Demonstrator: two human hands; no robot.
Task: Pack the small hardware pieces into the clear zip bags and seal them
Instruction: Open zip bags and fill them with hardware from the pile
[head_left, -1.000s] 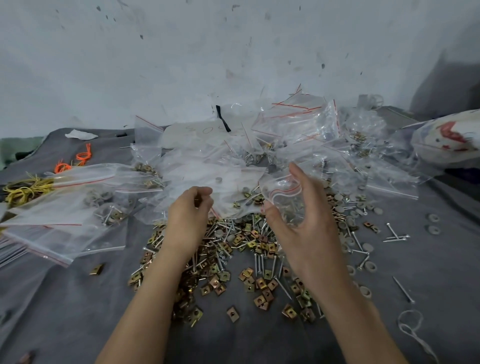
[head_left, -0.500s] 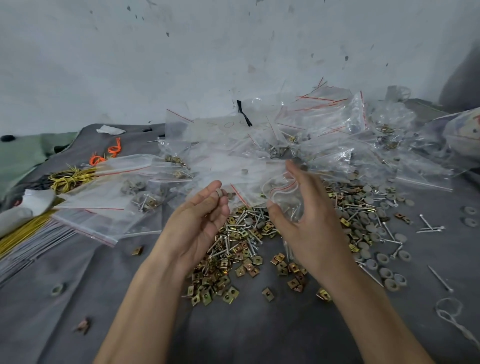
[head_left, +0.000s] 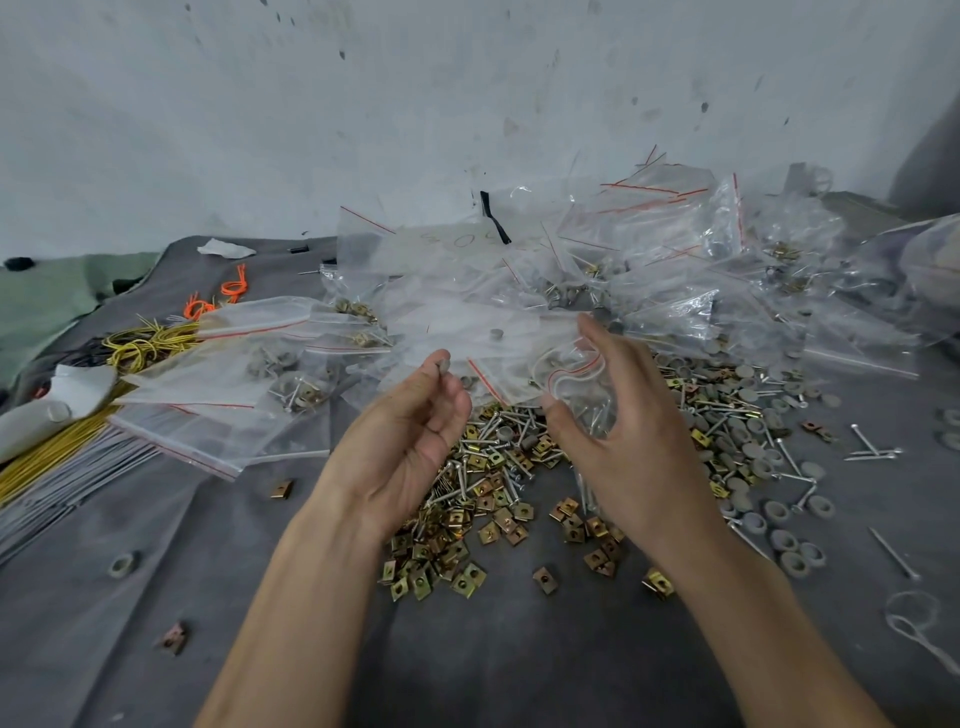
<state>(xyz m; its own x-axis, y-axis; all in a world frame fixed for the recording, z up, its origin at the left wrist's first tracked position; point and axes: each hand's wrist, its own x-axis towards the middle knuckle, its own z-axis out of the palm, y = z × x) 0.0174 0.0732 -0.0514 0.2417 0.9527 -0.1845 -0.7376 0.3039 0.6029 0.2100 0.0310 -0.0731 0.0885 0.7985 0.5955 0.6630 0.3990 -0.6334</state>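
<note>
Seen from above, over a person's two bare forearms, which reach away across a grey cloth (head_left: 519, 649) strewn with small hardware.

The left hand (head_left: 410, 441) is turned palm up. Its thumb and forefinger are pressed together at the tips, pinching a small grey round piece (head_left: 444, 365); the other fingers curl loosely.

The right hand (head_left: 618, 441) is just to the right of it, apart from it. Its thumb and curled fingers grip a small clear zip bag (head_left: 571, 376) with a red line along the mouth. The mouth is open and faces the left hand. Silver screws show through the plastic in the bag's lower part. The pinched piece is near the bag's mouth, to its left, not inside it.

Under and between the hands lies a loose pile of brass-coloured square clips (head_left: 488, 509), mixed on its far side with loose screws (head_left: 498, 447). To the right is a scatter of grey discs and rings (head_left: 753, 415).

Beyond the hands, against a stained white wall (head_left: 415, 104), is a heap of clear bags (head_left: 649, 270), some with hardware in them. More flat bags (head_left: 234, 374) lie to the left, beside yellow wire ties (head_left: 145, 343) and orange ties (head_left: 228, 291).
</note>
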